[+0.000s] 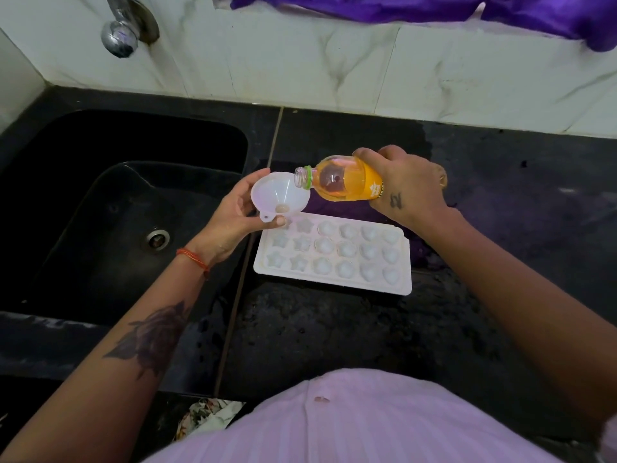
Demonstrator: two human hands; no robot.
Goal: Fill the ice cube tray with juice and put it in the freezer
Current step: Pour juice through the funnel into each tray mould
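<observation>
The filling is only about to begin: the white ice cube tray (332, 255) lies flat on the black counter (334, 329), just right of the sink (117, 212) and near the counter's middle, and every pocket in it looks white and dry, with no orange showing. The left hand (230, 212) curls its fingers and thumb around the rim of a white funnel (279, 195), holding it over the tray's far left corner; whether the spout sits in a pocket cannot be told. The right hand (407, 185) grips one juice bottle (340, 177), uncapped and tipped almost level, its mouth over the funnel's edge. The juice sits back in the bottle's body and none seems to have reached the neck, so judging by this, all pouring and the trip to the freezer remain. Counted: one tray with eighteen pockets in three rows of six, one funnel, one bottle, one tap (120, 35) on the wall above the sink.
</observation>
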